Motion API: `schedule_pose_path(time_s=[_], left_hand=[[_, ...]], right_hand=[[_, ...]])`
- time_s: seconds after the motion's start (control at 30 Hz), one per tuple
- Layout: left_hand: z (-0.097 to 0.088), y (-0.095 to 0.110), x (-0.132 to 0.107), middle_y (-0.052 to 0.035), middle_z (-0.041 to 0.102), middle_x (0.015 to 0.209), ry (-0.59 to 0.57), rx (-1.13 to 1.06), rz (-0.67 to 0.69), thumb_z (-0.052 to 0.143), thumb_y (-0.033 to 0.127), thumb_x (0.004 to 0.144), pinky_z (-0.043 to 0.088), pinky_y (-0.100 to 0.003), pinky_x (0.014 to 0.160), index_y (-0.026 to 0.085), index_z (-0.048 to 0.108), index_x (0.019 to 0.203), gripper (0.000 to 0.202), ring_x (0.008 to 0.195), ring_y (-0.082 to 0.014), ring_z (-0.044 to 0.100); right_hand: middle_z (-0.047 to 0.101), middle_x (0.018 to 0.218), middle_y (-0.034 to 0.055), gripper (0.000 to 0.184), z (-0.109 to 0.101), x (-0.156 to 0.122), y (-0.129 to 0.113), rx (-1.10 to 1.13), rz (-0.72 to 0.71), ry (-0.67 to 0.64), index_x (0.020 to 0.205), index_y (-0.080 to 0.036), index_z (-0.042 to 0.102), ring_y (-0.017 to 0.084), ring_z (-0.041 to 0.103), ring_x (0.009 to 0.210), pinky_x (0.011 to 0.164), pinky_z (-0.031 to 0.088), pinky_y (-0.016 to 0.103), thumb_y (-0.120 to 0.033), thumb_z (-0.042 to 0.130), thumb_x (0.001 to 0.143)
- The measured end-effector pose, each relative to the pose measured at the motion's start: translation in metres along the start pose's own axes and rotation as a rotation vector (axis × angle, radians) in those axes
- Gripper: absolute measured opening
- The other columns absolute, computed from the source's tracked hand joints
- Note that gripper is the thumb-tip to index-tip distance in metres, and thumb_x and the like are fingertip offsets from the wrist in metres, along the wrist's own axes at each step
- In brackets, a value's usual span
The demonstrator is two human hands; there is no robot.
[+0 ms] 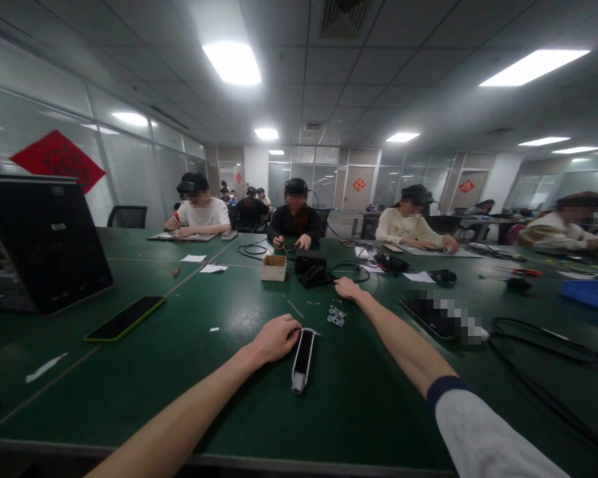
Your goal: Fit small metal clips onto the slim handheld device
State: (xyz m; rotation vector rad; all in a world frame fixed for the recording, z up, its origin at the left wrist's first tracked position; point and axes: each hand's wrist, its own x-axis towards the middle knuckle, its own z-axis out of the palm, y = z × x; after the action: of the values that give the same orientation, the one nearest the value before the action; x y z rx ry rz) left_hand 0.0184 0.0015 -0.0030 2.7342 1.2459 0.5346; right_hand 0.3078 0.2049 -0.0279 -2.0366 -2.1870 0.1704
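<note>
L grip (278, 337) touches white-edged device (303, 360) nr worktop's (369, 411) front edge, prob. steadying it; R grip (347, 288) by black gear (315, 277), both holds unclear.

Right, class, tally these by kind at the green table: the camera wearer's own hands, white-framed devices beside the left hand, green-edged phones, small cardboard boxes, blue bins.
Left hand and right hand: 2
White-framed device: 1
Green-edged phone: 1
Small cardboard box: 1
Blue bin: 1
Total: 6
</note>
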Motion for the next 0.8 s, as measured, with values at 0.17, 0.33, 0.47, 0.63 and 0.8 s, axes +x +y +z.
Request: schedule_pose_path(time_s=[0.17, 0.33, 0.47, 0.63, 0.8], left_hand=[[0.000, 0.000, 0.000, -0.0040, 0.061, 0.095, -0.005, -0.003, -0.007, 0.041, 0.024, 0.090, 0.045, -0.024, 0.072, 0.020, 0.063, 0.098, 0.024, 0.083, -0.0152, 0.058], [0.003, -0.003, 0.000, -0.0040, 0.061, 0.096, -0.006, -0.031, -0.012, 0.040, 0.025, 0.090, 0.045, -0.024, 0.074, 0.020, 0.063, 0.098, 0.024, 0.084, -0.0149, 0.058], [0.003, -0.003, 0.000, -0.0047, 0.061, 0.097, 0.001, -0.019, -0.015, 0.040, 0.025, 0.089, 0.045, -0.025, 0.076, 0.020, 0.063, 0.099, 0.026, 0.085, -0.0159, 0.058], [0.003, -0.003, 0.000, -0.0047, 0.062, 0.097, 0.003, -0.015, -0.008, 0.040, 0.023, 0.089, 0.045, -0.026, 0.077, 0.020, 0.064, 0.099, 0.026, 0.086, -0.0160, 0.058], [0.003, -0.004, 0.000, -0.0044, 0.061, 0.096, 0.008, -0.025, 0.008, 0.040, 0.023, 0.089, 0.045, -0.025, 0.075, 0.020, 0.063, 0.098, 0.025, 0.085, -0.0156, 0.059]], right_hand=[[0.034, 0.144, 0.0087, 0.052, 0.004, -0.001, 0.005, -0.050, 0.012, -0.029, 0.139, -0.028, 0.037, 0.031, 0.041, 0.124, 0.096, 0.035, 0.050, -0.034, 0.031, 0.087], [0.031, 0.146, 0.0087, 0.053, 0.006, 0.001, 0.000, -0.073, 0.039, -0.039, 0.141, -0.032, 0.031, 0.033, 0.034, 0.128, 0.096, 0.030, 0.053, -0.039, 0.028, 0.088], [0.034, 0.144, 0.0115, 0.054, 0.004, -0.002, -0.004, -0.083, 0.026, -0.035, 0.141, -0.029, 0.032, 0.033, 0.035, 0.127, 0.096, 0.030, 0.053, -0.041, 0.030, 0.088], [0.044, 0.137, 0.0112, 0.049, -0.001, -0.013, -0.008, -0.088, -0.046, 0.010, 0.135, -0.028, 0.044, 0.030, 0.043, 0.121, 0.095, 0.035, 0.046, -0.040, 0.034, 0.089], [0.060, 0.118, 0.0107, 0.034, -0.013, -0.037, 0.002, -0.081, -0.114, 0.052, 0.111, -0.020, 0.065, 0.024, 0.053, 0.110, 0.091, 0.040, 0.031, -0.030, 0.047, 0.084]])
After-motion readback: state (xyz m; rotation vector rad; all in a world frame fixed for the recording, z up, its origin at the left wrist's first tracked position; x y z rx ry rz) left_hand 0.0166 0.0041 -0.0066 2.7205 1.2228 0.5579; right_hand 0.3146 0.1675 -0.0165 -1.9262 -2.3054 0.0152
